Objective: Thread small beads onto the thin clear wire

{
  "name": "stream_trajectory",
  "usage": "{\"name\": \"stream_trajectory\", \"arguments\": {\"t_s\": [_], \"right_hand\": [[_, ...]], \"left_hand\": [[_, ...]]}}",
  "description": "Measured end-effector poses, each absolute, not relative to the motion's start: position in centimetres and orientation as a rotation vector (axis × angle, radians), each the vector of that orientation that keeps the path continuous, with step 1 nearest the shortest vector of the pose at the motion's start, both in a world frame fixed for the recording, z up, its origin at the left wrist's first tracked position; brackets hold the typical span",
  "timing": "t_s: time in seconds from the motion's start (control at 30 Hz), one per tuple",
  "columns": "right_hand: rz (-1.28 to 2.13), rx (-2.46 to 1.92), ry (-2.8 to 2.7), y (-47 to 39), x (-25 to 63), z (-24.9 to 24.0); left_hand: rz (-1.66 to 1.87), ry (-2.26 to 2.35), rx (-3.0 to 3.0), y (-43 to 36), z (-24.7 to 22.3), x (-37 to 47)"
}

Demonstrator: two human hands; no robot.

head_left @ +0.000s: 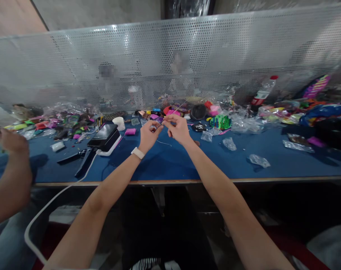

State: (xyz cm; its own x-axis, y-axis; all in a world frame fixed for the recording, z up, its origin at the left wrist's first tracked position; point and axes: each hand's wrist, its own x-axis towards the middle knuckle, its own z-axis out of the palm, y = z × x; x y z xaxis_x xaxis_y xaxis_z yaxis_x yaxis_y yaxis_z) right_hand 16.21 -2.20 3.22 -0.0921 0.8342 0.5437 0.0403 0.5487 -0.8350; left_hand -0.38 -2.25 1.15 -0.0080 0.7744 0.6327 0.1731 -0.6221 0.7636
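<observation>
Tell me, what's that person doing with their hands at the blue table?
The left hand and right hand meet above the blue table, pinching something tiny with a thin thread hanging from it. Colourful small pieces and clear plastic bags lie around. Another person's hand works at the far left.

Bright overhead glare, warped edges.

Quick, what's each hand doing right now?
Left hand: closed on a small dark piece.
Right hand: fingers pinched on a thin thread.
</observation>
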Motion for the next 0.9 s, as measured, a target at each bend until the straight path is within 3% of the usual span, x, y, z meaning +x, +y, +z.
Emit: {"name": "stream_trajectory", "arguments": {"t_s": [0.9], "right_hand": [[0.638, -0.771, -1.510, -2.5, 14.8, 2.7]], "left_hand": [[1.902, 1.160, 2.099, -1.5, 0.9, -0.4]]}}
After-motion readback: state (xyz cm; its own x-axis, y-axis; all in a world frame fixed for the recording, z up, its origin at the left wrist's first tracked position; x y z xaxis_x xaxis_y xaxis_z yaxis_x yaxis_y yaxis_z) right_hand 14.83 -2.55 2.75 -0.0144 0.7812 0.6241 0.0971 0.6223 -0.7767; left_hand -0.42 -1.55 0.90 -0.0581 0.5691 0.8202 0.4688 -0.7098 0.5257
